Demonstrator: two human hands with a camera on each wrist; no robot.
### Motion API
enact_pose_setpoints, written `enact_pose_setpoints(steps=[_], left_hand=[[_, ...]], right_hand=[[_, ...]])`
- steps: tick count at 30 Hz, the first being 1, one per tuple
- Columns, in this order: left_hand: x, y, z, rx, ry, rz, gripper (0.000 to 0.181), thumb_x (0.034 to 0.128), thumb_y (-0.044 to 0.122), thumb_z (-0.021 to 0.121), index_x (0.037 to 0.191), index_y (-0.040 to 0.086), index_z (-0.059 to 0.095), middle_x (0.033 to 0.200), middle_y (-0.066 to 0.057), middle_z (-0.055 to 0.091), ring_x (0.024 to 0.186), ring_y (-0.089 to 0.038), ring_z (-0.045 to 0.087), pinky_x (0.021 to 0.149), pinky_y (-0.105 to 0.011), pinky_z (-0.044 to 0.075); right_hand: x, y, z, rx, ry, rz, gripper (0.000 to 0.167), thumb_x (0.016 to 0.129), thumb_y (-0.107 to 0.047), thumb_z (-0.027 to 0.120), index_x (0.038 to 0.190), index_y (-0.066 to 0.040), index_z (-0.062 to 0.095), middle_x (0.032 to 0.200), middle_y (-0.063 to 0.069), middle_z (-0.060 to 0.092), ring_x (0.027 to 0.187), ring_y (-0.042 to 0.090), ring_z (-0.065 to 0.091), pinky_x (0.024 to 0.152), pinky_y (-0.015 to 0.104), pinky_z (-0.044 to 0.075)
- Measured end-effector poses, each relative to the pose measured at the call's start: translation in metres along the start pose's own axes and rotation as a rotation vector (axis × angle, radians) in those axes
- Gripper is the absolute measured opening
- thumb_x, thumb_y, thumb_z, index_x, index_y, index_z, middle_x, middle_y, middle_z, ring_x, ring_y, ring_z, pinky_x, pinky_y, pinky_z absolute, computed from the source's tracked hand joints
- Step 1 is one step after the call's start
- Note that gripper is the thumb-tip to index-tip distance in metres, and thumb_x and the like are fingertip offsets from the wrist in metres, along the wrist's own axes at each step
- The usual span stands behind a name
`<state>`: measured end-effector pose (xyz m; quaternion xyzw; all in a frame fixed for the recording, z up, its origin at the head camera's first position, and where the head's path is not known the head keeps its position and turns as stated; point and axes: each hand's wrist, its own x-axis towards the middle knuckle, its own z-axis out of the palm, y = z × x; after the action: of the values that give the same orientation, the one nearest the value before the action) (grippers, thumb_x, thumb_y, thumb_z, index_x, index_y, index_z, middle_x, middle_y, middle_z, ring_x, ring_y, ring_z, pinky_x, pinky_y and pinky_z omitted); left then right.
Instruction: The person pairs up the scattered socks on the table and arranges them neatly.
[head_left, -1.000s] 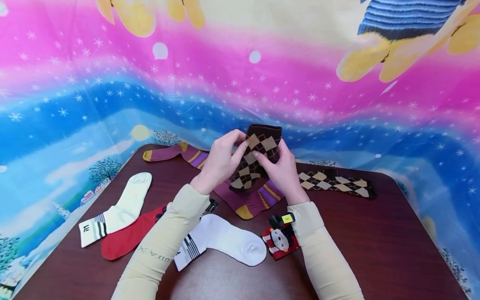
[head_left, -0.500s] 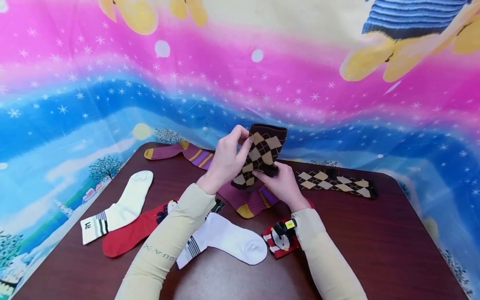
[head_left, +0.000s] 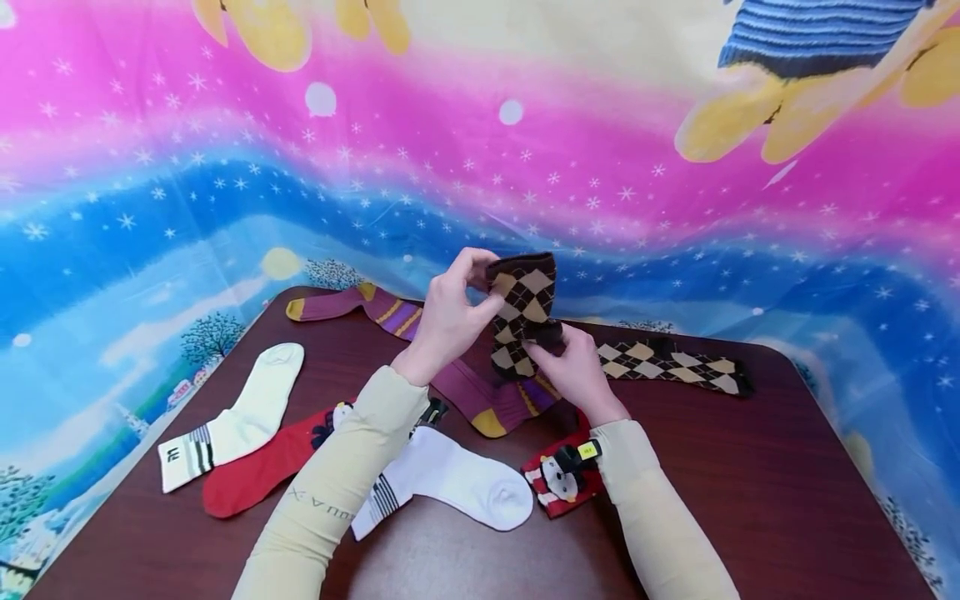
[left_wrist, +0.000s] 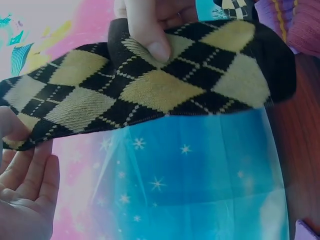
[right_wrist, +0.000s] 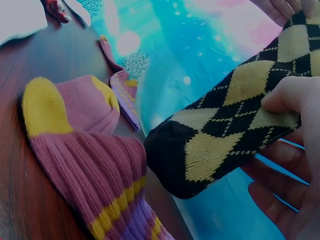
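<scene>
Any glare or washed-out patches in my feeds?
Head: pale sheen on the table at bottom centre, held argyle sock free of glare. Left wrist: backdrop bleached toward the upper left. Right wrist: white fabric at upper left lacks detail; sock pattern reads clearly.

"anything to read?"
"dark letters run along the left sleeve; i'd say an x and an a, but they're blurred."
"and the leftmost white sock?"
"dark characters on its cuff, too small to make out."
"the yellow label by the right sleeve?"
"dark print, too tiny."
</scene>
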<state>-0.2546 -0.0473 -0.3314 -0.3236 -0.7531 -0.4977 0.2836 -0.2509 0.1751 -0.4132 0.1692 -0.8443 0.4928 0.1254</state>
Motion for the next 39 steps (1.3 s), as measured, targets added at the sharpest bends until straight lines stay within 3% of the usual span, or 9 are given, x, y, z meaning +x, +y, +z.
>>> enact_pose_setpoints(steps=[3, 5, 8, 12, 17, 23, 31, 36, 39], left_hand=[[0.0, -0.002, -0.001, -0.019, 0.001, 0.022, 0.05, 0.0873, -0.004, 0.072, 0.134, 0.009, 0.058, 0.1, -0.005, 0.07, 0.089, -0.014, 0.066, 0.071, -0.032, 0.052], [0.0, -0.004, -0.001, -0.031, 0.006, 0.044, 0.051, 0.0877, -0.004, 0.072, 0.136, 0.008, 0.058, 0.099, -0.005, 0.07, 0.088, -0.014, 0.067, 0.069, -0.033, 0.052], [0.001, -0.007, -0.002, -0.059, 0.014, 0.063, 0.047, 0.0897, -0.003, 0.07, 0.134, 0.006, 0.059, 0.094, -0.005, 0.068, 0.085, -0.015, 0.068, 0.077, -0.034, 0.054], [-0.001, -0.011, -0.003, -0.044, 0.026, 0.042, 0.039, 0.0911, -0.001, 0.071, 0.128, 0.008, 0.065, 0.094, -0.003, 0.069, 0.084, -0.013, 0.068, 0.08, -0.033, 0.054], [-0.004, -0.012, -0.004, -0.019, 0.03, 0.007, 0.023, 0.0921, 0.001, 0.072, 0.113, 0.01, 0.074, 0.101, -0.001, 0.073, 0.091, -0.011, 0.068, 0.082, -0.032, 0.054], [-0.006, -0.013, -0.004, 0.005, -0.014, -0.028, 0.02, 0.0907, 0.0, 0.073, 0.107, 0.011, 0.076, 0.104, 0.002, 0.073, 0.096, -0.011, 0.067, 0.08, -0.031, 0.054], [-0.009, -0.011, -0.001, 0.021, -0.104, -0.007, 0.018, 0.0887, -0.001, 0.075, 0.102, 0.011, 0.075, 0.103, 0.0, 0.071, 0.092, -0.013, 0.065, 0.077, -0.032, 0.053], [-0.011, -0.011, 0.002, 0.02, -0.156, -0.076, 0.02, 0.0898, -0.004, 0.065, 0.1, 0.011, 0.073, 0.102, 0.0, 0.071, 0.088, -0.013, 0.063, 0.074, -0.033, 0.05], [-0.011, -0.01, 0.003, 0.03, -0.16, -0.112, 0.019, 0.0941, -0.001, 0.059, 0.101, 0.01, 0.072, 0.1, 0.0, 0.07, 0.08, -0.014, 0.059, 0.072, -0.033, 0.048]], right_hand=[[-0.001, 0.0, -0.004, 0.006, 0.021, 0.005, 0.012, 0.095, -0.024, 0.075, 0.101, -0.014, 0.076, 0.086, 0.003, 0.07, 0.066, 0.022, 0.06, 0.063, 0.037, 0.05], [-0.001, 0.0, -0.007, 0.021, 0.044, 0.005, 0.013, 0.095, -0.023, 0.075, 0.104, -0.013, 0.077, 0.092, 0.002, 0.072, 0.073, 0.021, 0.063, 0.066, 0.035, 0.051], [-0.001, 0.0, -0.011, 0.045, 0.081, 0.003, 0.016, 0.094, -0.022, 0.076, 0.109, -0.014, 0.077, 0.099, 0.002, 0.074, 0.083, 0.018, 0.067, 0.071, 0.032, 0.053], [0.0, 0.001, -0.016, 0.05, 0.131, -0.013, 0.016, 0.094, -0.017, 0.076, 0.109, -0.012, 0.077, 0.1, 0.004, 0.075, 0.089, 0.018, 0.067, 0.074, 0.03, 0.051], [-0.003, -0.01, -0.024, 0.063, 0.176, -0.006, 0.01, 0.093, -0.007, 0.075, 0.101, -0.002, 0.072, 0.097, 0.014, 0.075, 0.093, 0.018, 0.064, 0.075, 0.032, 0.046], [-0.01, -0.032, -0.036, 0.1, 0.237, 0.029, 0.012, 0.094, -0.008, 0.074, 0.099, 0.002, 0.071, 0.085, 0.016, 0.069, 0.079, 0.015, 0.06, 0.069, 0.028, 0.043], [0.0, 0.003, -0.044, 0.156, 0.306, 0.157, 0.014, 0.097, -0.003, 0.068, 0.11, 0.004, 0.069, 0.099, -0.001, 0.07, 0.079, 0.007, 0.061, 0.066, 0.023, 0.045], [-0.001, 0.008, -0.047, 0.154, 0.305, 0.169, 0.016, 0.102, -0.01, 0.064, 0.115, -0.002, 0.064, 0.084, 0.002, 0.069, 0.052, 0.008, 0.039, 0.052, 0.026, 0.035], [-0.001, 0.01, -0.048, 0.152, 0.309, 0.171, 0.022, 0.101, -0.022, 0.067, 0.116, -0.005, 0.065, 0.089, 0.001, 0.071, 0.059, 0.007, 0.046, 0.058, 0.028, 0.037]])
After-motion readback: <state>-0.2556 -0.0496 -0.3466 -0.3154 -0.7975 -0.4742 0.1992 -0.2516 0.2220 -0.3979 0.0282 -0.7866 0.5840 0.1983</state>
